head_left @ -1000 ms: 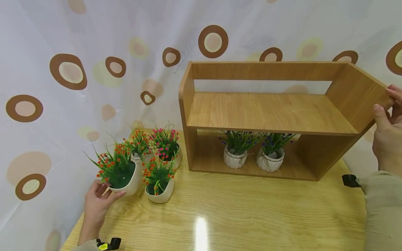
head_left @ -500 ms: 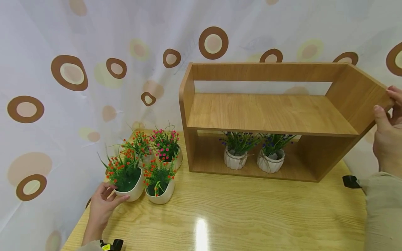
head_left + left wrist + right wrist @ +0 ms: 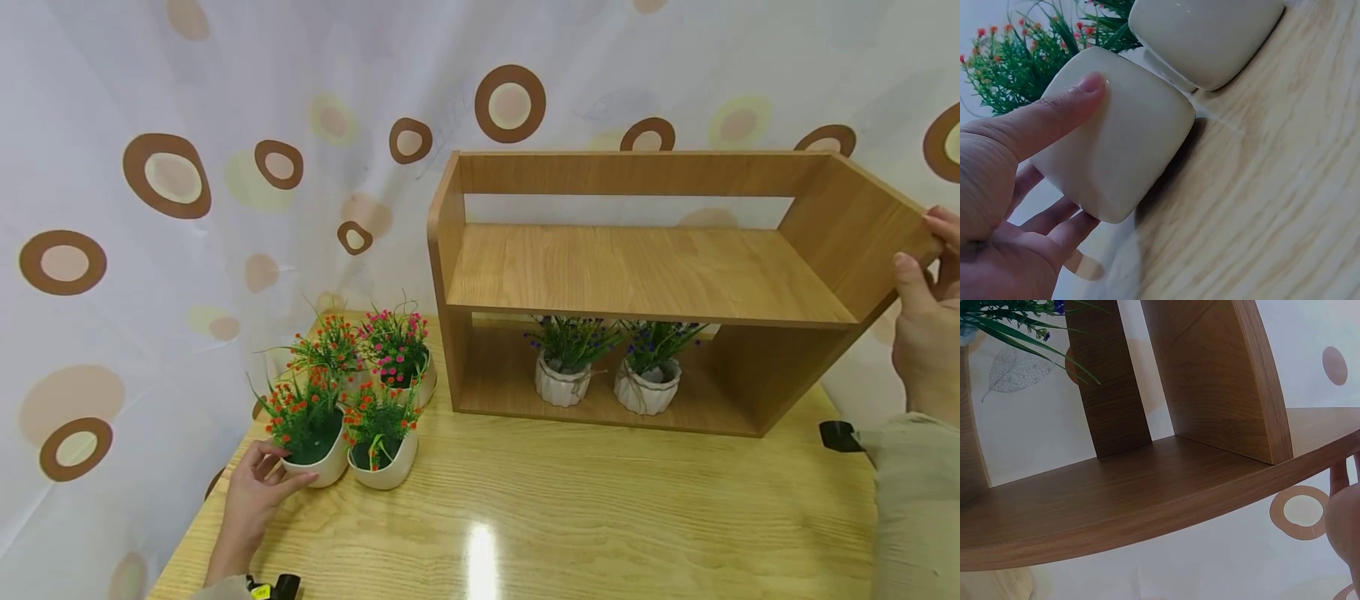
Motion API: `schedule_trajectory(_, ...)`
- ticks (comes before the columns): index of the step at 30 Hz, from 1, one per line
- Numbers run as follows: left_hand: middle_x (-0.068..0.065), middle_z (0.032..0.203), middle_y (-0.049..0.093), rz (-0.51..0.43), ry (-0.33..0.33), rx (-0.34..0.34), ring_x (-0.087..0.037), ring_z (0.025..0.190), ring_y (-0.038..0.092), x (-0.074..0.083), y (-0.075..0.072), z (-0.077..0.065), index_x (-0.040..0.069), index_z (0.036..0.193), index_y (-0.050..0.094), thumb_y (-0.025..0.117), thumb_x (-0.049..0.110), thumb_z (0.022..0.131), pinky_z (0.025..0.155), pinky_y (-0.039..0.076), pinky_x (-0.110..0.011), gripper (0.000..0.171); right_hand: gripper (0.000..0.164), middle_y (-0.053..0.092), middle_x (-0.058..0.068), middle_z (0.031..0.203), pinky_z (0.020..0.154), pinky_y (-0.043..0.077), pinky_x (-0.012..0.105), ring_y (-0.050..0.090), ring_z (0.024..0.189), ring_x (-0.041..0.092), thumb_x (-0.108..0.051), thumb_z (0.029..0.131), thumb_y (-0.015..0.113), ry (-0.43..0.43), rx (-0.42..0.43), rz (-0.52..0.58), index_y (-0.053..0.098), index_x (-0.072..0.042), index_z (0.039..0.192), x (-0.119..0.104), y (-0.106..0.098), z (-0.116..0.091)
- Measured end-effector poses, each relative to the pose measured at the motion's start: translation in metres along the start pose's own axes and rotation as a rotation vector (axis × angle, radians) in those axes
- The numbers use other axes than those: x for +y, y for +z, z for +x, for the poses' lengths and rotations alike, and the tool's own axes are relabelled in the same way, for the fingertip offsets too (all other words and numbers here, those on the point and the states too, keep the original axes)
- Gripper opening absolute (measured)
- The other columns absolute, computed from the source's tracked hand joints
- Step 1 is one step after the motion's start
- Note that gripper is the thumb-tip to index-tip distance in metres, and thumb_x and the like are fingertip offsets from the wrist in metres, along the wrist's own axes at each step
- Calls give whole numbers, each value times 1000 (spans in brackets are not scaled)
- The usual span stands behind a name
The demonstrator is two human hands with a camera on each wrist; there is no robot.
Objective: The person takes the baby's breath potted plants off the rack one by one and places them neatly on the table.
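My left hand (image 3: pixel 255 492) grips a white flower pot (image 3: pixel 1119 134) with orange-red artificial flowers, thumb on its near wall and fingers behind and below. In the head view that pot stands at the table's left, beside another white pot of orange-red flowers (image 3: pixel 386 467). Behind these two are a second orange-flowered plant (image 3: pixel 327 346) and a pot with pink flowers (image 3: pixel 422 379). At the far right my right hand (image 3: pixel 930 325) holds the front edge of the wooden shelf's side panel (image 3: pixel 862 225), thumb on the inner side and fingers over the outer.
On the lower board of the wooden shelf (image 3: pixel 600 267) stand two white ribbed pots (image 3: pixel 562 385) with purple-blue flowers and twine. The light wood table (image 3: pixel 570 508) reaches left to a patterned curtain (image 3: pixel 135 333). Black wrist cameras (image 3: pixel 840 435) sit on the sleeves.
My left hand has brought its flower pot down and to the right, close beside the other orange-flowered pot. The right hand keeps its hold on the shelf panel.
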State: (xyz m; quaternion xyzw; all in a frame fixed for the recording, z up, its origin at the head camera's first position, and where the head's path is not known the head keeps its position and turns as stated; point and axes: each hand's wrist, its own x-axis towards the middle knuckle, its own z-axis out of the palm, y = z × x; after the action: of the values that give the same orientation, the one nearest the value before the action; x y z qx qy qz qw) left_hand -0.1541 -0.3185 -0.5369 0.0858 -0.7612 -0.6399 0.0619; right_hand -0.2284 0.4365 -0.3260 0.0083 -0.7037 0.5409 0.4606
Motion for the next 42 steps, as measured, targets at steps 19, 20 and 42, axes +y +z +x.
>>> schedule_trajectory(19,4,128,46,-48,-11,-52,9,106,63,-12,1,6,2,111,47,86,-6,78,85,60,-19,53,51,48,1,153,127,25,23,40,146,20,15,102,45,4,-3,50,58,-10,143,-1,0,0)
schedule_trajectory(20,5,128,47,-48,-11,-55,10,107,62,-11,1,5,3,111,46,86,-7,78,86,60,-18,53,50,48,2,153,127,25,23,40,146,20,15,102,45,7,-2,56,58,-10,143,-1,0,0)
schedule_trajectory(42,3,129,44,0,-29,-73,15,110,57,-7,0,4,2,114,42,86,0,82,88,57,-14,55,51,50,2,151,124,29,20,40,144,20,16,100,45,30,5,135,59,-9,141,-2,1,0)
